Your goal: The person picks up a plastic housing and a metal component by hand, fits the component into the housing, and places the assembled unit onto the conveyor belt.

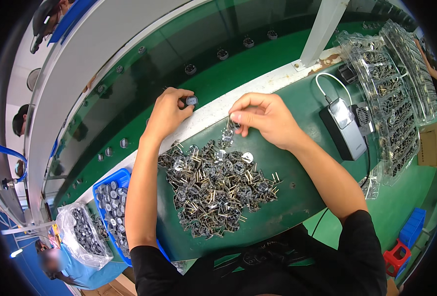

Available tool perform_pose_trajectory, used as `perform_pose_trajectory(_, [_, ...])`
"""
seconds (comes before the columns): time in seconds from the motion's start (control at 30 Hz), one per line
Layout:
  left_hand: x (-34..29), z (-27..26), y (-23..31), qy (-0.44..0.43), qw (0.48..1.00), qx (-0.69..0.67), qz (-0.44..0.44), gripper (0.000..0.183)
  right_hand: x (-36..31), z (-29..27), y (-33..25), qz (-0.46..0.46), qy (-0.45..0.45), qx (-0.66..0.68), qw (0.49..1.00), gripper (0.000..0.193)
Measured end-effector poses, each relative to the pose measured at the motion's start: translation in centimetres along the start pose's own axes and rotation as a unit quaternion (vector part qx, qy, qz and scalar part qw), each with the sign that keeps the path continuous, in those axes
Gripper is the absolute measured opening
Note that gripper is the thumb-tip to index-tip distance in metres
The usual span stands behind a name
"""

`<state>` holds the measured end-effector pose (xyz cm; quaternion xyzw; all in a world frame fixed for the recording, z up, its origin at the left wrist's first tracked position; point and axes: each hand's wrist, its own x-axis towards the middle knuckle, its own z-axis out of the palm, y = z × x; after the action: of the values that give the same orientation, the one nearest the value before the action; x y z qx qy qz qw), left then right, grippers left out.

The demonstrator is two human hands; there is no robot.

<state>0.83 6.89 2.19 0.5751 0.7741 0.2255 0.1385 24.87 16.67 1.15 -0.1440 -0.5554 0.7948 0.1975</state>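
Observation:
Over the near edge of the green conveyor belt, my left hand (168, 114) is closed, with a small round grey part (192, 100) at its fingertips. My right hand (267, 118) pinches a small part with metal pins (234, 124), mostly hidden by the fingers. Below the hands a large heap of small black parts with brass-coloured pins (213, 187) covers the middle of the green table (297, 197). Some pieces of the heap lie just under my right fingertips. Left of my left forearm, a blue bin (98, 190) holds many round grey caps (114, 204).
Round parts (222, 54) stand spaced along the conveyor belt (169, 49) beyond a white rail (213, 109). A clear bag of grey parts (83, 232) lies at left. To the right are a grey-black device with a cable (344, 128) and clear trays of pinned parts (391, 98).

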Motion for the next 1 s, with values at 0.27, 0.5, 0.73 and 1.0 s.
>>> perform_pose_trajectory(0.27, [-2.1,0.5,5.9,-0.027,0.975,-0.221,-0.019,0.032,-0.4,-0.1,0.4,-0.270,0.120,-0.288,0.911,0.014])
perform_pose_trajectory(0.5, [-3.6,1.2,7.5,-0.081,0.942,-0.327,0.012,0.034,-0.2,0.6,0.5,-0.405,0.140,-0.381,0.819,0.015])
perform_pose_trajectory(0.73, [-3.7,2.0,7.2,-0.070,0.917,-0.392,-0.013,0.035,-0.7,1.1,1.0,-0.333,0.148,-0.324,0.873,0.015])
perform_pose_trajectory(1.0, [-3.8,1.6,7.1,-0.098,0.894,-0.434,-0.060,0.034,-0.8,0.8,0.9,-0.327,0.118,-0.352,0.869,0.016])
